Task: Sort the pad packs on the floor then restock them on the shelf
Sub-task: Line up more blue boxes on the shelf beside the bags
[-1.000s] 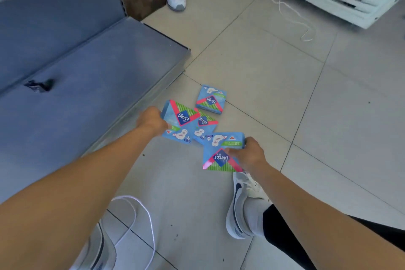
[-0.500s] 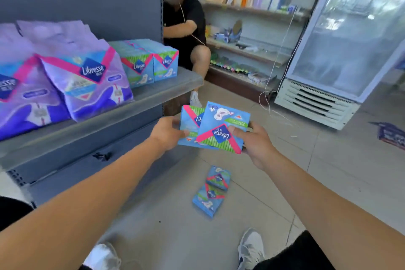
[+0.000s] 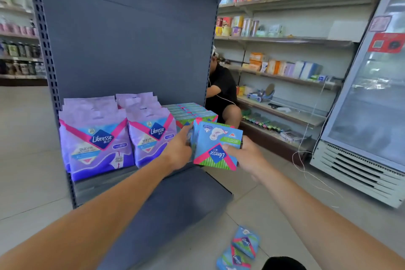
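I hold a small stack of blue Libresse pad packs (image 3: 215,147) in front of the grey shelf (image 3: 105,178). My left hand (image 3: 178,152) grips the stack's left side and my right hand (image 3: 245,155) grips its right side, thumb on the front pack, which is upside down. Just behind the stack, a row of matching blue packs (image 3: 190,112) stands on the shelf's right end. Two large purple Libresse packs (image 3: 96,138) fill the shelf's left part. Two more blue packs (image 3: 241,247) lie on the tiled floor at the bottom.
The grey base shelf (image 3: 175,208) juts out below my arms. A seated person in black (image 3: 221,94) is right of the shelf unit. Stocked wall shelves (image 3: 285,76) and a glass-door fridge (image 3: 368,116) stand to the right. A white cable (image 3: 306,173) trails on the floor.
I have lifted the blue packs from the floor up to shelf height and brought both hands together on them. My view has risen from the floor to the shelf.
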Motion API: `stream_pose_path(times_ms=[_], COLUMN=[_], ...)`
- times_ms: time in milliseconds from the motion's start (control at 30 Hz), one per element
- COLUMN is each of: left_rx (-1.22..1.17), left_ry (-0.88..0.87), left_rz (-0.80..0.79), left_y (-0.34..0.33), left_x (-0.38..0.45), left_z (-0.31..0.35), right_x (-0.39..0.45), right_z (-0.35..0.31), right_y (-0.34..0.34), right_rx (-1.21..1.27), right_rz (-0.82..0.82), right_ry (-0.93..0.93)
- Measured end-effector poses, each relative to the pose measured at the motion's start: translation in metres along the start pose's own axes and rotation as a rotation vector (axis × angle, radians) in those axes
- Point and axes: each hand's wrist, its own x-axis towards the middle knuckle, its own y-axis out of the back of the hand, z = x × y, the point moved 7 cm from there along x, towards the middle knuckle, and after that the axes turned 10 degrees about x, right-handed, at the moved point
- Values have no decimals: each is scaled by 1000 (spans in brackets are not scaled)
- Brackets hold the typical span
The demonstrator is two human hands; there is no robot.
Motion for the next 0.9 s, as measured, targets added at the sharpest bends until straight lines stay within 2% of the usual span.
stream_pose_path(times_ms=[100, 367, 533, 733, 900], left_rx=[90, 537, 708, 824, 871], left_ry=[-4, 15, 149, 214, 239], left_rz=[34, 353, 400, 443, 493], left_y=[13, 19, 7, 10, 17], left_x=[13, 66, 94, 118, 130], left_z=[1, 2, -22, -42, -58], right_x=[26, 115, 168, 204, 221], right_z=[-6, 10, 44, 63, 74], right_y=[-12, -23, -21, -41, -55], right_rx=[-77, -219, -199, -147, -260], right_rz=[-16, -104, -190, -271, -282], right_ry=[58, 103, 79, 87, 117])
